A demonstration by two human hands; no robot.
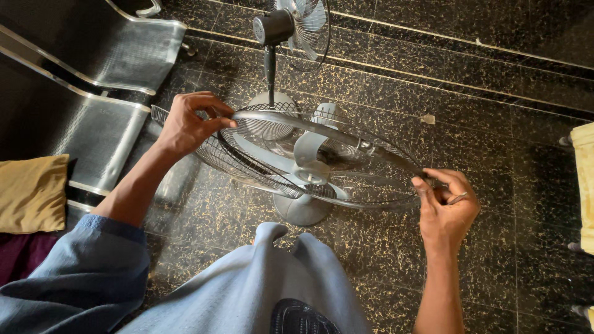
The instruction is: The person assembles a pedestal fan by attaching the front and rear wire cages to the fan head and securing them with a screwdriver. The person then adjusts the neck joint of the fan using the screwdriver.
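Observation:
A grey pedestal fan with pale blades stands in front of me, its wire guard lying nearly flat under my view. My left hand pinches the guard's rim at the left. On the right rim, my right hand grips the guard, with a small metal piece showing between its fingers. The front guard ring sits tilted across the rear cage. Below the blades I see the fan's round base.
A second fan stands farther back on the dark speckled tiled floor. Metal bench seats line the left, with a tan cushion on one. A yellow cloth shows at the right edge.

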